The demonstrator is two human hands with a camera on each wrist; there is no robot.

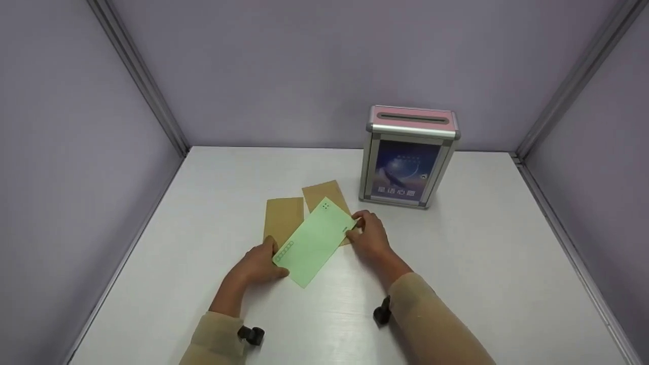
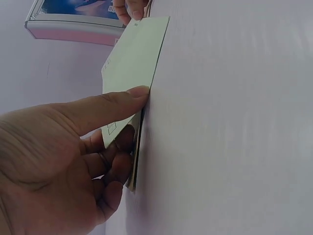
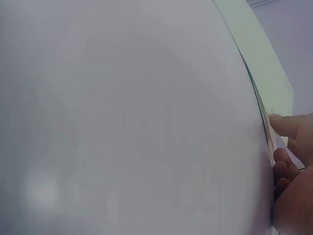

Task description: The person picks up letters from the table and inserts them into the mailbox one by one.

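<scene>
Green envelope (image 1: 314, 241) hides parts of two brown envelopes (image 1: 284, 219); box (image 2: 73, 22) cropped, left wrist view.

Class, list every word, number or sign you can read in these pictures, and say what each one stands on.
Poster on the front of the pink-topped metal slot box: a line of white characters along its foot, too blurred to read.
Light green paper envelope: a row of small printed squares near the left hand and a dot mark near the right hand; no words legible.
Two brown paper envelopes: no print visible.
</scene>
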